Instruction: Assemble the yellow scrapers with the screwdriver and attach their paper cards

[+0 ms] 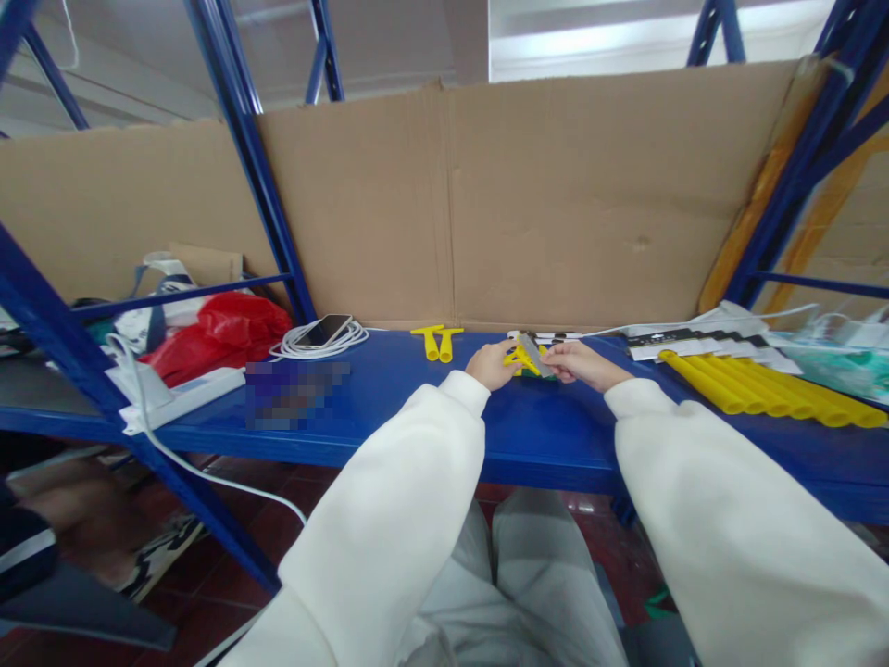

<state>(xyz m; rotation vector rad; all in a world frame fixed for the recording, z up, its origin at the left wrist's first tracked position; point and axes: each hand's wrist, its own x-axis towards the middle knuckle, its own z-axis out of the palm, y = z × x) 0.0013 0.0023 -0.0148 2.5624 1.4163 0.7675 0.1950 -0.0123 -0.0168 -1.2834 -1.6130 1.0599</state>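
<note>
My left hand (492,364) is closed around a yellow T-shaped scraper handle (520,358) above the blue shelf. A grey flat blade-like piece (533,354) lies against the handle's head. The fingers of my right hand (578,362) pinch the lower right end of that grey piece. Just beneath the hands, something green and yellow (529,372) shows in part; its kind is hidden. Two more yellow T-shaped handles (437,343) rest side by side on the shelf, left of my left hand.
Yellow tubes (770,387) lie in a row at right, beside black-and-white strips (701,343). At left are a phone (325,330) on a coiled white cable (292,346), a white power strip (187,396) and a red bag (226,332). Cardboard (556,204) walls the back. A person's leg (90,509) shows lower left.
</note>
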